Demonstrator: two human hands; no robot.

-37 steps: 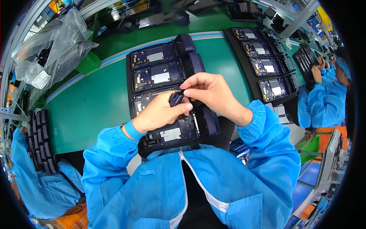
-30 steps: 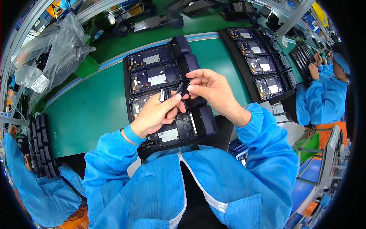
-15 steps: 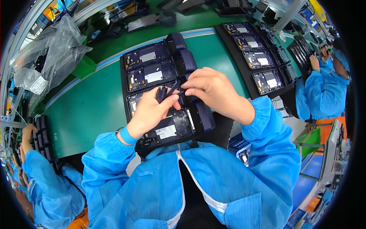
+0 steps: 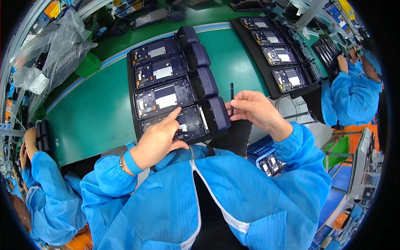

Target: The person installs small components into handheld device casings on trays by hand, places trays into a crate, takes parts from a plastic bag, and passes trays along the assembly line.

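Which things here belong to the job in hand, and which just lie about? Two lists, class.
In the job:
right hand, gripping a slim black strip
left hand, over the nearest open dark housing
black tray of four such housings

Apparently lying about:
clear plastic bag, upper left
orange box, lower right
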